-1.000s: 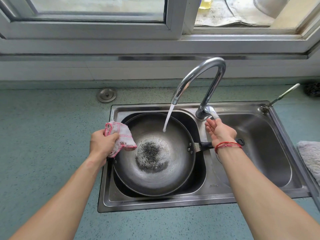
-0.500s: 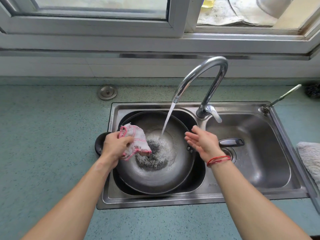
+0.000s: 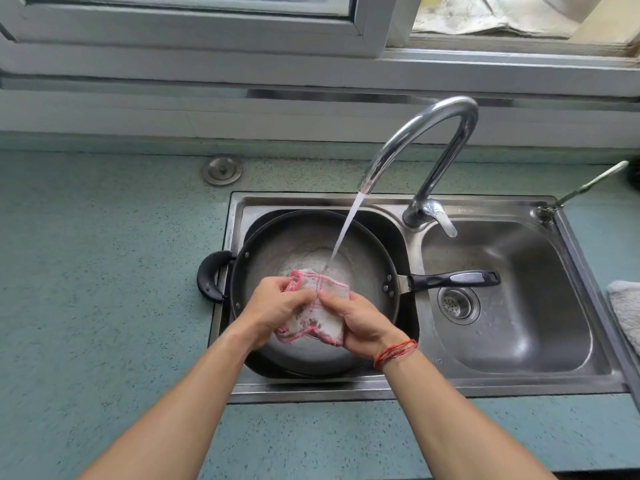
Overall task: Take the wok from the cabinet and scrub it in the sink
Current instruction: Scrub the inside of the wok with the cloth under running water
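both of your hands are on the cloth (image 3: 320, 315), right over the wok (image 3: 273, 251). your left hand (image 3: 277, 306) has its fingers curled round the cloth's left side. your right hand (image 3: 363, 323) pinches the right side with the thumb on top, so the white rag with its pink edging is bunched between them. the wok sits in the left basin of the steel sink (image 3: 485, 386), filling it nearly wall to wall. its small black loop handle (image 3: 207, 278) pokes out left over the sink's edge, above the blue-green counter (image 3: 104, 306). its long black handle (image 3: 453, 279) reaches right across the divider and over the right basin. water (image 3: 346, 230) runs from the curved tap (image 3: 426, 133) in a slanted stream and lands in the wok's bottom just beyond the cloth, where a pale wet patch shows. the drain strainer (image 3: 458, 304) sits in the right basin, just near of the long handle. a red string bracelet (image 3: 394, 351) circles your right wrist. a round metal cap (image 3: 222, 169) lies on the counter beyond the sink's far left corner, and a grey towel (image 3: 627, 306) lies at the right edge.
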{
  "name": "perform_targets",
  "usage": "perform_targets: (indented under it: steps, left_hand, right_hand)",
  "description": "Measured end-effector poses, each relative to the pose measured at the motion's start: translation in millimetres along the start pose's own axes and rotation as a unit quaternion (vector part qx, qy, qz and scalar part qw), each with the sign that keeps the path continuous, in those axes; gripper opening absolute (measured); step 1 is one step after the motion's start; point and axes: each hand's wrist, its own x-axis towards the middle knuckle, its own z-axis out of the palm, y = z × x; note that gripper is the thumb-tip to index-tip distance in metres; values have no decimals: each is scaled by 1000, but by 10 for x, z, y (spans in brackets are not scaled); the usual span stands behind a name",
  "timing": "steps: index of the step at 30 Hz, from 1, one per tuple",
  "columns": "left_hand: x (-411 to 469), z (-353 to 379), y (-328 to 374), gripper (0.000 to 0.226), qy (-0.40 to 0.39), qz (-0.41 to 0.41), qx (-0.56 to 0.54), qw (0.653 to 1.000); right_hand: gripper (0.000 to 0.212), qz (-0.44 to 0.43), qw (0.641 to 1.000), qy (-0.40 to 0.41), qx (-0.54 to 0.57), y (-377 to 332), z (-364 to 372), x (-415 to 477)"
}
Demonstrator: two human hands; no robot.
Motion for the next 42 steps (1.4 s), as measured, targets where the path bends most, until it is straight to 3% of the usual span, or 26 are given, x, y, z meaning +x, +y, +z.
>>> perform_targets:
  steps: [3,8,12,16,21,23,25,27,31,33,38,42]
  left_hand:
    - [-10,-10,14,19,35,39,59,997]
    - [46,-248,87,30,102,63,101,988]
    - [50,-529,158,8,256,125,208,936]
    - [105,-804,83,11,328,133,256,900]
    - [186,-959,-46,26,344,149,327,868]
    - [229,-964,-57,35,332,134,336,871]
    - [285,-963,-58,41,314,110,335,881]
    - [333,-962,-70,40,305,105,343,882]
    - [391,-1010,-132,35,294,95,350,884]
    - [394,-1017,-182,33,290,89,343,889]
    - [428,-927,-224,28,308,101,321,890]
    - [437,-913,-236,26,317,108,315,888]
  right_hand:
    - [29,3,1000,17,11,-5,16,18]
    - [25,-15,995,100,17,-38,-72,119]
    - [24,-12,988,142,-56,-23,-183,268]
    - [27,-18,965,163,-205,-3,-127,400]
    - [36,-65,858,193,-471,-16,35,306]
    - [44,-92,778,219,-581,-76,84,191]
    - [50,-117,665,250,-694,-106,93,118]
    - [50,-149,607,249,-740,-31,13,169]
    - [40,-87,591,205,-775,228,-92,300]
    - [40,-85,564,200,-797,330,-137,352]
    - [35,-133,546,172,-809,455,-184,428]
    - [23,-219,504,107,-828,654,-57,506]
